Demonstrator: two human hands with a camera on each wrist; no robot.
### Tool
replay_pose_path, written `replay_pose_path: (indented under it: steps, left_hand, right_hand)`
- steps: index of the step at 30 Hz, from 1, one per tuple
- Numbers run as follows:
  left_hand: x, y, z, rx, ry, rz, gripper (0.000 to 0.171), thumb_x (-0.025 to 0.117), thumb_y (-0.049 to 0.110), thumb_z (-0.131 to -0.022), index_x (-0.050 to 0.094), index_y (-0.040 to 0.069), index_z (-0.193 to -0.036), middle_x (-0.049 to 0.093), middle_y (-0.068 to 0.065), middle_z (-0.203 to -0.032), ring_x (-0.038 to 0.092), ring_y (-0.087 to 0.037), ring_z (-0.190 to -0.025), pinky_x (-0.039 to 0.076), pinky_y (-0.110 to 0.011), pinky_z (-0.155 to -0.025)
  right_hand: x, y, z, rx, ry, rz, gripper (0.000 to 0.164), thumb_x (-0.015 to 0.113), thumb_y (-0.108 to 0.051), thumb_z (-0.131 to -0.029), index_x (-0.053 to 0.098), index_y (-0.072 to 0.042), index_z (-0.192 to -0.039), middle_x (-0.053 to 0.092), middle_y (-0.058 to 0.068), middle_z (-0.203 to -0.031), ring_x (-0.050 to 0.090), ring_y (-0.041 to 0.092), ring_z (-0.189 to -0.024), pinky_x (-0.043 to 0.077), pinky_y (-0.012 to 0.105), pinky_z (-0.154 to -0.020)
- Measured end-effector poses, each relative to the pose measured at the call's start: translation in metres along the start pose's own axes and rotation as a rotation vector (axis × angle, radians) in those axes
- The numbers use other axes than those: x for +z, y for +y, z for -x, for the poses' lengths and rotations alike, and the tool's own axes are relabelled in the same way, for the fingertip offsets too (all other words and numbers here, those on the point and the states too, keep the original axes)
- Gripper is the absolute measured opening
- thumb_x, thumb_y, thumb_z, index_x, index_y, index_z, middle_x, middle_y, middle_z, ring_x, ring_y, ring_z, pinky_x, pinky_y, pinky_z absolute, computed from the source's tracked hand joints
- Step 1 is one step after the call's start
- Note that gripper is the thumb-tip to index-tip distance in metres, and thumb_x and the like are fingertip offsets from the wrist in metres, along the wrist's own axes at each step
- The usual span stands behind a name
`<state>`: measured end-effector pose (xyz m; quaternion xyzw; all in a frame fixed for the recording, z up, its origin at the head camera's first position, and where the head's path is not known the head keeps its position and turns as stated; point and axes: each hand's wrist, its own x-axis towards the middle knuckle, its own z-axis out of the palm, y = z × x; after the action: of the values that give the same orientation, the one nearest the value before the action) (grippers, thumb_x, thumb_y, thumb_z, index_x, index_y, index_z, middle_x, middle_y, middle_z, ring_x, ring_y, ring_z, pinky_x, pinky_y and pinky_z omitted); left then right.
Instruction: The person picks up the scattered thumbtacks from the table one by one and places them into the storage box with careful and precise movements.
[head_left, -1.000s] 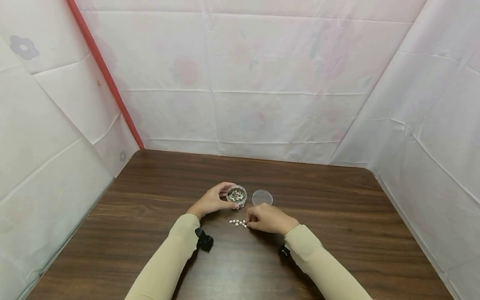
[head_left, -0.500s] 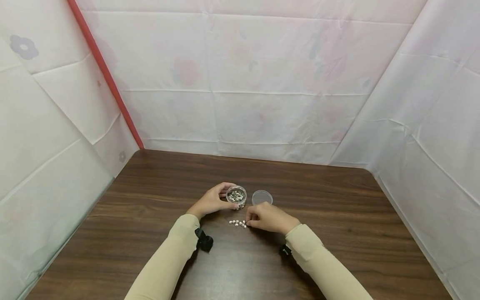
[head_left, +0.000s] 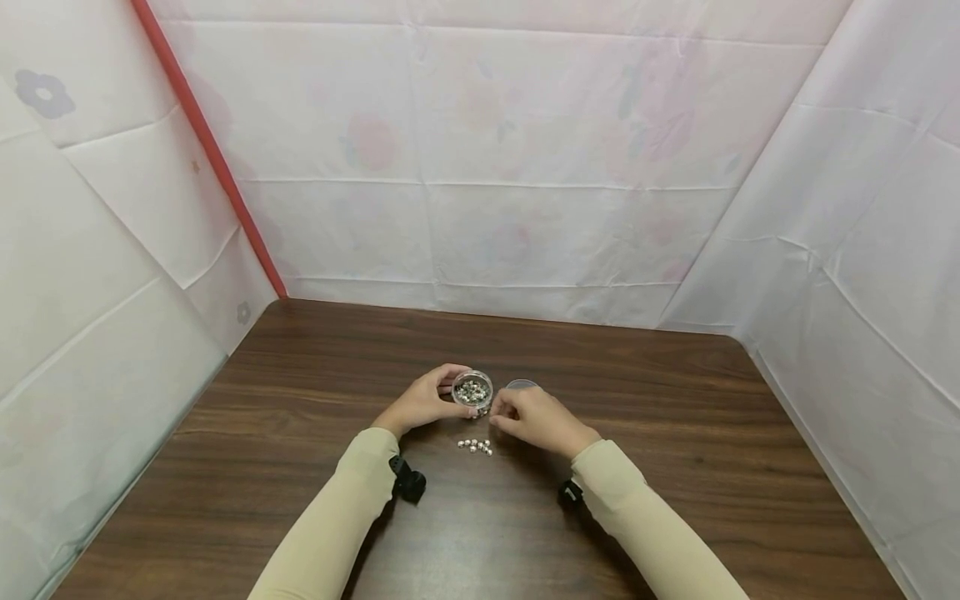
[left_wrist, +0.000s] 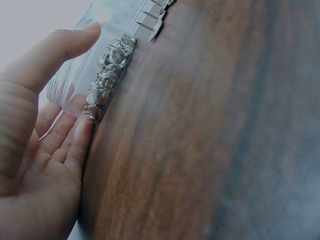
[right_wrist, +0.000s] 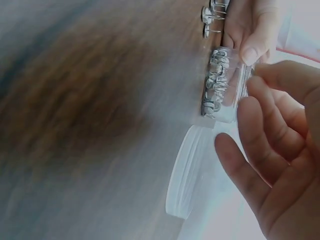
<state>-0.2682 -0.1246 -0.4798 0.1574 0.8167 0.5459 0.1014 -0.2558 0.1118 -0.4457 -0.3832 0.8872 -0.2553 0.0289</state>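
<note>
My left hand (head_left: 426,403) holds a small clear round jar (right_wrist: 229,111), thumb on one side and fingers on the other. Silver thumbtacks (left_wrist: 109,75) cover the jar's bottom, and its top is uncovered. My right hand (head_left: 542,419) is just right of the jar; in the right wrist view its thumb and index finger pinch a tiny metallic piece, seemingly a thumbtack (right_wrist: 252,71), by the rim. Its other fingers are bent loosely. Several loose thumbtacks (head_left: 474,446) lie in a small group on the table in front of the jar, with points upward in the left wrist view.
A clear round lid (right_wrist: 186,175) lies on the brown wooden table (head_left: 675,433) beside the jar, partly hidden by my right hand in the head view. Pale patterned cloth (head_left: 487,167) hangs round the table's back and sides, with a red strip (head_left: 213,154) at left.
My right hand has risen from the loose thumbtacks and moved away from me, toward the jar, covering more of the lid. My left hand and the jar have stayed in place.
</note>
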Motion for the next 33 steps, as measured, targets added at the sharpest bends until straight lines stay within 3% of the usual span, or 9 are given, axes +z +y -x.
replay_pose_path:
  steps: [5,13,22,29,33]
  left_hand:
    - [-0.003,0.014,0.007,0.022,-0.028,0.000,0.073,0.080,0.024,-0.073,0.045,0.008,-0.135,0.052,-0.016,-0.127,0.051,-0.027,-0.112,0.047,-0.048,-0.093]
    - [0.001,-0.009,-0.004,-0.020,0.003,-0.006,0.072,0.083,0.037,-0.067,0.048,0.027,-0.130,0.054,-0.001,-0.124,0.051,-0.015,-0.109,0.047,-0.044,-0.094]
    - [0.001,-0.011,-0.006,-0.016,-0.009,0.013,0.070,0.083,0.034,-0.068,0.049,0.028,-0.128,0.054,0.001,-0.123,0.053,-0.012,-0.107,0.049,-0.042,-0.091]
    - [-0.005,0.024,0.010,-0.006,-0.061,0.018,0.068,0.079,0.023,-0.075,0.045,0.013,-0.133,0.052,-0.009,-0.127,0.052,-0.021,-0.112,0.047,-0.044,-0.093]
    - [-0.005,0.024,0.011,-0.019,-0.058,0.009,0.068,0.079,0.024,-0.075,0.045,0.015,-0.133,0.051,-0.008,-0.128,0.051,-0.021,-0.113,0.046,-0.046,-0.094]
  right_hand:
    - [-0.002,-0.003,-0.008,0.017,0.080,0.003,0.007,0.063,-0.027,-0.089,0.065,-0.020,-0.090,0.061,-0.015,-0.072,0.052,-0.001,-0.060,0.048,0.021,-0.051]
    - [-0.002,-0.008,-0.023,0.058,0.089,0.053,0.005,0.060,-0.031,-0.091,0.062,-0.028,-0.088,0.057,-0.015,-0.067,0.047,0.001,-0.051,0.042,0.021,-0.043]
    - [0.000,-0.008,-0.036,0.096,0.113,0.066,0.007,0.058,-0.032,-0.090,0.064,-0.028,-0.089,0.055,-0.006,-0.061,0.040,0.003,-0.043,0.033,0.020,-0.039]
    - [0.004,-0.009,-0.044,0.109,0.111,0.068,0.009,0.057,-0.032,-0.091,0.064,-0.028,-0.088,0.055,-0.011,-0.061,0.043,0.004,-0.044,0.036,0.021,-0.039]
    - [0.005,-0.009,-0.048,0.113,0.105,0.068,0.009,0.058,-0.032,-0.091,0.065,-0.027,-0.088,0.056,-0.012,-0.062,0.044,0.004,-0.045,0.038,0.022,-0.039]
